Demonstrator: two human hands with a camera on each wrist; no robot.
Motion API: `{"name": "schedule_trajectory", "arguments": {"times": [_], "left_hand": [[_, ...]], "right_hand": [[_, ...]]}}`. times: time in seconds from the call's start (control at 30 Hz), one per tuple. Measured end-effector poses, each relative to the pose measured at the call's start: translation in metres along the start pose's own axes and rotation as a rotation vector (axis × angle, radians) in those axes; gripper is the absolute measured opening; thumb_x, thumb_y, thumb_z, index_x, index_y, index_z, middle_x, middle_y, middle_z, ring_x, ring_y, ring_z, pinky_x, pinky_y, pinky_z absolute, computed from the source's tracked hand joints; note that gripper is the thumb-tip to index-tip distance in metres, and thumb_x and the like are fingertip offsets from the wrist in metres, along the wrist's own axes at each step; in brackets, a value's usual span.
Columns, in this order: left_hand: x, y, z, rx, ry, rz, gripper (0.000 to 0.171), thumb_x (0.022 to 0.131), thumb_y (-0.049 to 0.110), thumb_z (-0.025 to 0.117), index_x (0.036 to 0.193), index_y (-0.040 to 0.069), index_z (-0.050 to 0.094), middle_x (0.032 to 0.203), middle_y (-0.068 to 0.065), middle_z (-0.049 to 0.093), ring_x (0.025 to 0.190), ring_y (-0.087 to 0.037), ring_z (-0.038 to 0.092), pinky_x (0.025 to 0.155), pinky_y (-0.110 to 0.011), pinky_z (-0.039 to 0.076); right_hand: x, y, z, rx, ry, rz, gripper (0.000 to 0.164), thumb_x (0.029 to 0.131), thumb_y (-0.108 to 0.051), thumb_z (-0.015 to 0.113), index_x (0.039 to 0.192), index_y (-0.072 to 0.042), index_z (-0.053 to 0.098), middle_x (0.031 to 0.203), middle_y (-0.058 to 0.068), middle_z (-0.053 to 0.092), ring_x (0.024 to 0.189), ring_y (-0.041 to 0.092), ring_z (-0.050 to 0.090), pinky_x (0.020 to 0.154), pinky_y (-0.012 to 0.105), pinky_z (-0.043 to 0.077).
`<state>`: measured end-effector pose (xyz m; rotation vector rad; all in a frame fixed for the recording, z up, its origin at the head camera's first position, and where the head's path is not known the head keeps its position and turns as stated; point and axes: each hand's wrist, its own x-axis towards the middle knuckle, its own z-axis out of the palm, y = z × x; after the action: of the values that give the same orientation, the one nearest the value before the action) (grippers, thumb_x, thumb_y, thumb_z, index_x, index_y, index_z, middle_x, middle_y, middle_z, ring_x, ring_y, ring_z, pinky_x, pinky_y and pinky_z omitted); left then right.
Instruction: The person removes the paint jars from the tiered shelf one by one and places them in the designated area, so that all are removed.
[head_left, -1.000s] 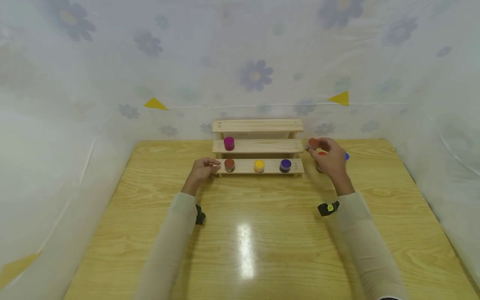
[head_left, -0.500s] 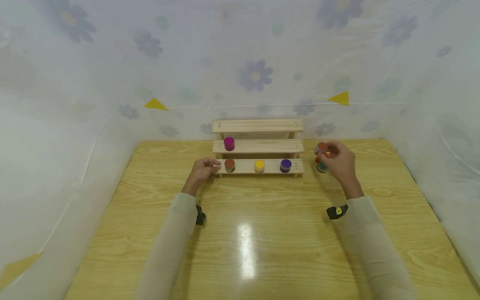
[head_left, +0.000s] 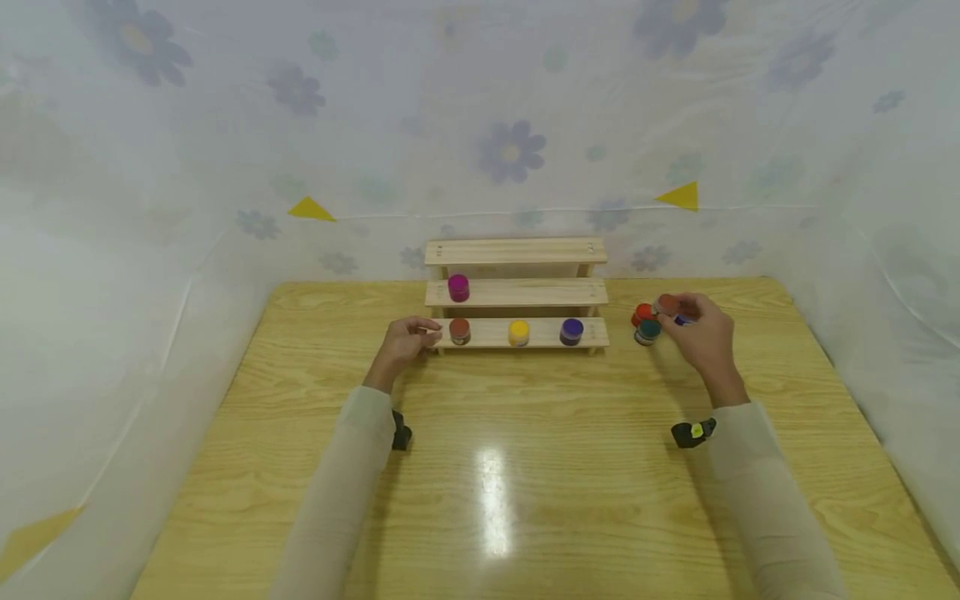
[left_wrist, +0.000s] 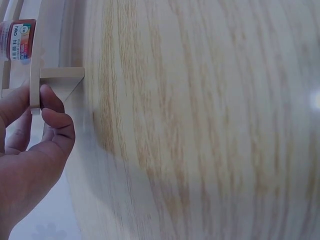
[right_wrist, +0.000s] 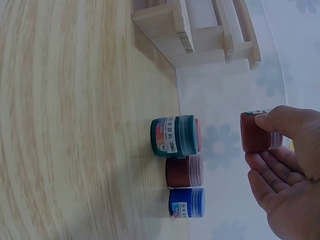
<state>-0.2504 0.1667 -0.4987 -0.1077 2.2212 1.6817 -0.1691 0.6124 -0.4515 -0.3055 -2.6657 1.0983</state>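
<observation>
My left hand pinches the left end of the lowest board of a three-step wooden rack; the left wrist view shows thumb and finger on either side of it. A brown paint jar, a yellow one and a violet one stand along that board. On the middle step is a magenta jar. Right of the rack, my right hand holds another brown paint jar between thumb and fingers, raised above the table.
Below the held jar, a teal jar, a reddish-brown jar and a blue jar stand close together on the wooden table. A red-lidded jar is beside the teal one. A flower-patterned curtain hangs behind the table.
My right hand has moved right and slightly toward me with the brown jar, away from the rack, uncovering the red and teal jars. My left hand stays on the rack.
</observation>
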Motion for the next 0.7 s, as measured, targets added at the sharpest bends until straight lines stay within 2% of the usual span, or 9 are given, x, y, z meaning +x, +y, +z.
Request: {"name": "schedule_trajectory", "arguments": {"times": [0.23, 0.47, 0.7], "left_hand": [[-0.003, 0.004, 0.0, 0.004, 0.002, -0.02, 0.023, 0.091, 0.014, 0.064, 0.111, 0.002, 0.066, 0.093, -0.004, 0.062, 0.082, -0.014, 0.058, 0.075, -0.033, 0.049], [0.0, 0.001, 0.0, -0.006, 0.011, -0.018, 0.022, 0.091, 0.013, 0.064, 0.11, 0.002, 0.065, 0.09, 0.0, 0.062, 0.079, -0.011, 0.058, 0.072, -0.029, 0.05], [0.0, 0.0, 0.0, -0.022, 0.002, -0.023, 0.021, 0.091, 0.012, 0.063, 0.11, 0.002, 0.065, 0.092, 0.0, 0.062, 0.081, -0.012, 0.059, 0.076, -0.031, 0.05]], "right_hand": [[-0.002, 0.009, -0.002, -0.004, -0.005, 0.009, 0.047, 0.091, -0.029, 0.063, 0.125, 0.002, 0.054, 0.121, 0.026, 0.058, 0.113, 0.042, 0.054, 0.091, 0.055, 0.043], [-0.005, 0.017, -0.003, -0.001, -0.026, 0.054, 0.052, 0.092, -0.03, 0.061, 0.13, 0.003, 0.049, 0.126, 0.029, 0.054, 0.119, 0.044, 0.05, 0.093, 0.057, 0.042], [-0.006, 0.026, -0.002, -0.017, -0.011, 0.042, 0.053, 0.091, -0.026, 0.063, 0.13, 0.007, 0.047, 0.125, 0.031, 0.054, 0.118, 0.046, 0.051, 0.094, 0.056, 0.043]]}}
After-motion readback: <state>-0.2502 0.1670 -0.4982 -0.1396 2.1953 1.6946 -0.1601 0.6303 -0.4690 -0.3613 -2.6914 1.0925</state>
